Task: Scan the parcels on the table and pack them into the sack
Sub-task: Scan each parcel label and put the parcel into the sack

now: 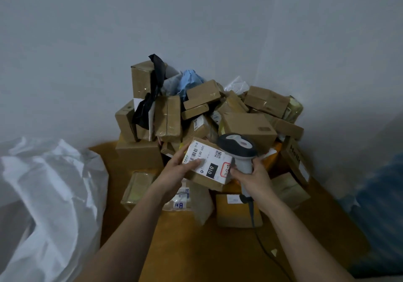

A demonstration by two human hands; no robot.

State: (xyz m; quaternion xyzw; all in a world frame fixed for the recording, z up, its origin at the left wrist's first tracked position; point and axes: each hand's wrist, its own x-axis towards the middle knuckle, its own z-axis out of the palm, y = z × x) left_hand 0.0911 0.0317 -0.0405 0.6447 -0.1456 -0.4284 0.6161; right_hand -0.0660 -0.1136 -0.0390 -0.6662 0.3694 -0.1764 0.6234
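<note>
My left hand grips a small cardboard parcel with a white shipping label facing up, thumb lying across the label. My right hand holds the handle of a grey barcode scanner, whose dark head sits just above the parcel's right end. Behind them a heap of brown cardboard parcels is piled against the wall corner on the orange table. A white sack stands crumpled at the left of the table.
Several parcels lie flat on the table under my hands. The scanner cable trails toward me over the table. Black and blue plastic bags poke from the heap. A blue sack stands at the right.
</note>
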